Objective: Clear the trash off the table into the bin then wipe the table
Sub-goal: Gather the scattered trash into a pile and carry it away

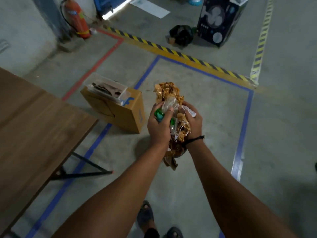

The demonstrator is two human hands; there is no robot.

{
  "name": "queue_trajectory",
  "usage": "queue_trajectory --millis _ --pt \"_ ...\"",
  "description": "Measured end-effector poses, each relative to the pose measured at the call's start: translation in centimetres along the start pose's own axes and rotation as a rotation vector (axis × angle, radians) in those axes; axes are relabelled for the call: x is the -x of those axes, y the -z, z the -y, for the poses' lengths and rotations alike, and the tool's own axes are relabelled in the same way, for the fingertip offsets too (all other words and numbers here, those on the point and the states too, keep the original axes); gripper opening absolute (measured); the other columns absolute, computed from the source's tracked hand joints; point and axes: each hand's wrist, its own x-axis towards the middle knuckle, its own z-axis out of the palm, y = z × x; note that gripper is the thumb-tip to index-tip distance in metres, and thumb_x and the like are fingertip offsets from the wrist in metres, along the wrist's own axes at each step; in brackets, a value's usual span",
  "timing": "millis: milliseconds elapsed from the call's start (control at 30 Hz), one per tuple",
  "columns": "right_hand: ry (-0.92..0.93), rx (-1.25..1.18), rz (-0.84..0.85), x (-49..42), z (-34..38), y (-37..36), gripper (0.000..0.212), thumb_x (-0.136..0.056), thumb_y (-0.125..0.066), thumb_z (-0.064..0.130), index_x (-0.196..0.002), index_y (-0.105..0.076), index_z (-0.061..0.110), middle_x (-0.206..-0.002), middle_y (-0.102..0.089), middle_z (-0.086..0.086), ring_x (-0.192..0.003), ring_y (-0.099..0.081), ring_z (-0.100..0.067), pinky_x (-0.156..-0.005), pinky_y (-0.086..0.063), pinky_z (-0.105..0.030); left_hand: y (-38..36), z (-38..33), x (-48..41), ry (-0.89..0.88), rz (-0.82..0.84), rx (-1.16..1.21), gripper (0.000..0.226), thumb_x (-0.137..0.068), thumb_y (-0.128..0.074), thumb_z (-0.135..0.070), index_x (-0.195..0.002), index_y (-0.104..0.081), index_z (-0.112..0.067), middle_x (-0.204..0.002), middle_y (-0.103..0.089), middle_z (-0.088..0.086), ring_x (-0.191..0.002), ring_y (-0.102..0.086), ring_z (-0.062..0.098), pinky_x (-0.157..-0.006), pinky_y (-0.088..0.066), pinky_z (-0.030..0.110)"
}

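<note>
Both hands hold one bundle of trash (169, 93) over the floor, to the right of the wooden table (34, 127). The bundle is crumpled brown tape, clear plastic film, white strips and a brown scrap hanging below. My left hand (158, 127) is closed on its left side, with a green wrapper (159, 115) between the fingers. My right hand (193, 122), a black band on its wrist, is closed on the right side. A black bag (181, 36) lies on the floor far ahead; I cannot tell whether it is the bin.
A cardboard box (118, 110) with a clear plastic tray of scraps on top stands on the floor between table and hands. Blue, red and yellow-black tape lines mark the concrete floor. A fire extinguisher (76, 18) and a dark printed box (217, 21) stand at the back.
</note>
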Motion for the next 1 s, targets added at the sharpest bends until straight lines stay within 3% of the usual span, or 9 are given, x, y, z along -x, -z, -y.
queue_trajectory --millis 200,333,467,533,633,767,833,900,1000 --pt "-0.092 0.081 -0.045 -8.7 -10.6 4.2 0.037 -0.068 -0.074 0.035 -0.102 -0.069 0.021 -0.107 -0.069 -0.016 -0.100 -0.066 -0.033 -0.091 -0.052 -0.053 -3.7 12.7 -6.3 0.118 -0.049 -0.092 0.046 -0.071 -0.066 -0.047 -0.112 -0.066 -0.028 -0.108 -0.071 -0.004 -0.100 -0.067 0.015 -0.088 -0.055 0.046" --pt "-0.177 0.187 -0.069 -13.6 -19.6 6.4 0.049 -0.068 -0.071 0.042 -0.110 -0.068 0.017 -0.107 -0.070 -0.009 -0.099 -0.067 -0.024 -0.091 -0.054 -0.046 -4.4 23.3 -10.3 0.220 -0.082 -0.153 0.043 -0.071 -0.067 -0.044 -0.110 -0.067 -0.028 -0.104 -0.072 -0.003 -0.096 -0.068 0.018 -0.085 -0.056 0.046" --pt "-0.284 0.273 -0.045 -17.8 -29.0 8.2 0.007 -0.084 -0.066 0.025 -0.082 -0.072 0.026 -0.082 -0.072 0.005 -0.085 -0.067 -0.018 -0.082 -0.055 -0.035 -3.9 33.7 -14.3 0.471 -0.156 -0.214 0.043 -0.077 -0.069 -0.039 -0.116 -0.065 -0.020 -0.105 -0.070 0.003 -0.090 -0.068 0.019 -0.083 -0.057 0.041" --pt "-0.358 0.309 -0.027 -19.6 -33.7 8.8 0.017 -0.088 -0.062 0.021 -0.076 -0.071 0.027 -0.079 -0.071 0.006 -0.081 -0.065 -0.016 -0.078 -0.053 -0.030 -3.2 38.1 -16.3 0.594 -0.185 -0.222 0.044 -0.079 -0.069 -0.036 -0.117 -0.063 -0.015 -0.105 -0.069 0.005 -0.090 -0.067 0.022 -0.084 -0.056 0.042" --pt "-0.444 0.390 0.012 -21.9 -40.1 9.3 0.021 -0.093 -0.057 0.025 -0.101 -0.072 0.014 -0.098 -0.070 0.002 -0.089 -0.063 -0.016 -0.071 -0.046 -0.022 -2.0 43.2 -18.5 0.719 -0.201 -0.282 0.044 -0.082 -0.068 -0.037 -0.117 -0.061 -0.010 -0.100 -0.064 0.005 -0.095 -0.062 0.027 -0.091 -0.052 0.044" --pt "-0.623 0.395 0.006 -24.5 -44.1 9.2 0.044 -0.096 -0.044 0.044 -0.104 -0.068 0.008 -0.093 -0.066 -0.006 -0.089 -0.060 -0.023 -0.083 -0.045 -0.033 -0.4 48.1 -20.3 0.814 -0.169 -0.315 0.066 -0.077 -0.065 -0.058 -0.120 -0.061 -0.009 -0.108 -0.067 0.010 -0.097 -0.064 0.029 -0.092 -0.052 0.044" --pt "-0.677 0.249 -0.024 -25.9 -45.4 9.4 0.040 -0.098 -0.042 0.040 -0.093 -0.065 0.008 -0.085 -0.064 -0.008 -0.079 -0.059 -0.022 -0.082 -0.046 -0.035 0.4 49.7 -21.2 0.870 -0.150 -0.330 0.074 -0.079 -0.056 -0.067 -0.120 -0.058 -0.005 -0.108 -0.065 0.009 -0.101 -0.062 0.031 -0.094 -0.050 0.043" --pt "-0.662 0.272 -0.044 -27.0 -46.3 10.1 0.032 -0.098 -0.044 0.032 -0.082 -0.062 0.011 -0.076 -0.059 -0.005 -0.069 -0.054 -0.019 -0.075 -0.046 -0.034 1.0 50.6 -22.0 0.888 -0.134 -0.325 0.077 -0.083 -0.044 -0.071 -0.125 -0.055 -0.007 -0.107 -0.061 0.008 -0.102 -0.059 0.032 -0.096 -0.048 0.046" --pt "-0.724 0.364 -0.039 -27.5 -45.6 10.7 0.025 -0.099 -0.044 0.021 -0.105 -0.064 0.007 -0.073 -0.053 0.002 -0.063 -0.048 -0.011 -0.060 -0.043 -0.022 1.5 50.8 -22.6 0.891 -0.151 -0.256 0.081 -0.085 -0.036 -0.074 -0.137 -0.047 -0.013 -0.126 -0.057 0.015 -0.117 -0.053 0.035 -0.102 -0.042 0.052"
